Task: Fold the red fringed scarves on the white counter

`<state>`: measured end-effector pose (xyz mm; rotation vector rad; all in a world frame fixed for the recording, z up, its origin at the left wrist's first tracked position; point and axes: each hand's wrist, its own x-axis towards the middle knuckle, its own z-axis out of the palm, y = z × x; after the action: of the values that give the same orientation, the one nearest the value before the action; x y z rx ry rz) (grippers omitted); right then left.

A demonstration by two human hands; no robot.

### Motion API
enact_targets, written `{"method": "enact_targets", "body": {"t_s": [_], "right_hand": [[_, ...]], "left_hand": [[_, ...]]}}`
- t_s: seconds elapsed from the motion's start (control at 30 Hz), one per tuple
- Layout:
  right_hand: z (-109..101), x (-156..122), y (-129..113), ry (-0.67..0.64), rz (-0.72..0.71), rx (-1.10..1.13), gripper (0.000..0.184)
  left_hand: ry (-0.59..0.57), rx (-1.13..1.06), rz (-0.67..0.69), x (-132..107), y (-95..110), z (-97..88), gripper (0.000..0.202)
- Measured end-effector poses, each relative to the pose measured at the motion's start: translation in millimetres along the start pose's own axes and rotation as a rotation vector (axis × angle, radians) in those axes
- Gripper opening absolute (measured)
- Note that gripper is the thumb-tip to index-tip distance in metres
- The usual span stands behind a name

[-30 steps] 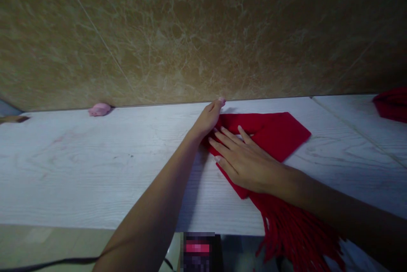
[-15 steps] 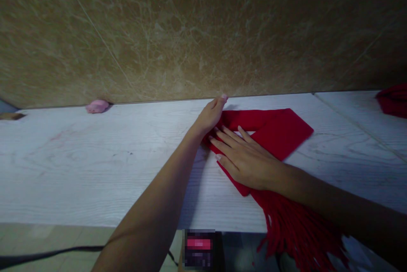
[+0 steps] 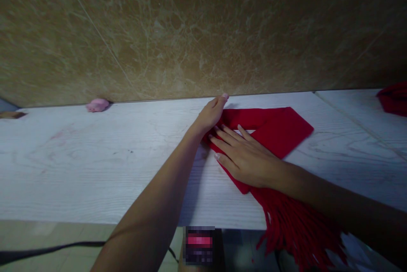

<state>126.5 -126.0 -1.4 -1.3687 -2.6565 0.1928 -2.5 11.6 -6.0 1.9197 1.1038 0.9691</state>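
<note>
A red scarf (image 3: pixel 281 134) with a long fringe (image 3: pixel 295 221) lies folded at angles on the white wood-grain table. Its folded bands leave a narrow gap near the middle, and the fringe hangs over the front edge. My right hand (image 3: pixel 243 157) rests flat on the scarf, fingers stretched out and spread toward its left corner. At that corner my left hand (image 3: pixel 210 115) touches the cloth, standing on its side with the thumb side up. Its other fingers are mostly hidden, so I cannot see whether they grip the fabric.
A brown marbled wall (image 3: pixel 190 34) rises along the table's (image 3: pixel 79 170) back edge. Against it sits a small pink pig-shaped object (image 3: pixel 98 105). A brown block (image 3: pixel 12 115) lies at the far left, dark red cloth (image 3: pixel 394 99) at the far right. A black strap (image 3: pixel 63 246) crosses below the table.
The view has shifted very slightly. Both hands and the scarf keep the same positions relative to each other.
</note>
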Motion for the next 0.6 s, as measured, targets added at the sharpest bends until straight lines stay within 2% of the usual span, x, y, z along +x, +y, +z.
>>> {"method": "enact_targets", "body": {"t_s": [0.23,0.6], "right_hand": [[0.2,-0.3,-0.3,0.017,-0.008,-0.011,0.058],[-1.1,1.7,-0.4,-0.034,0.004,-0.007,0.06]], "left_hand": [[-0.002,0.002,0.001,0.0,-2.4,0.4,0.064],[-0.008,0.013,0.021,3.5,-8.9,2.5,0.062]]}}
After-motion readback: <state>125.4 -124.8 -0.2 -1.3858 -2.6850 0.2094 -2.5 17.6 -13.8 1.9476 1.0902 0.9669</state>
